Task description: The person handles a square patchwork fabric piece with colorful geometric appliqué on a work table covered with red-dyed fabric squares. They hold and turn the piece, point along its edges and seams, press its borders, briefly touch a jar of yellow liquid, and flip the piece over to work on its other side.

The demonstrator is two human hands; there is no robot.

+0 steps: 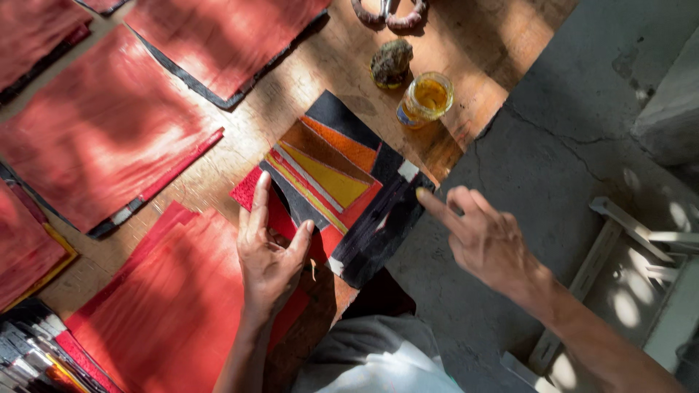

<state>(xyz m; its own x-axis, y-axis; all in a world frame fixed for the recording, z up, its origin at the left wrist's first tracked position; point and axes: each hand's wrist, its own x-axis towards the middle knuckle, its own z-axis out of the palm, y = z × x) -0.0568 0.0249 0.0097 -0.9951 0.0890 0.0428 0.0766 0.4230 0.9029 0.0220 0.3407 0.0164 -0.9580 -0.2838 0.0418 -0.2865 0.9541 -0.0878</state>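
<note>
Head view, wooden table. Patchwork panel, square, set diagonal on table: black, orange, yellow, brown and red strips w/ small white patches; its lower-right corner overhangs table edge above grey concrete floor. Left hand lies flat on panel's lower-left red section, index finger extended, thumb spread, fingers apart, gripping nothing. Right hand is at panel's right corner, index fingertip at or just over the black edge, contact cannot be confirmed; other fingers loosely curled, nothing held. Glass jar of amber liquid stands just beyond panel's top corner; a dark lumpy object beside jar, kind unclear. Red sheets w/ dark borders lie left of panel, one more under left forearm. White frame on floor, right of panel.
</note>
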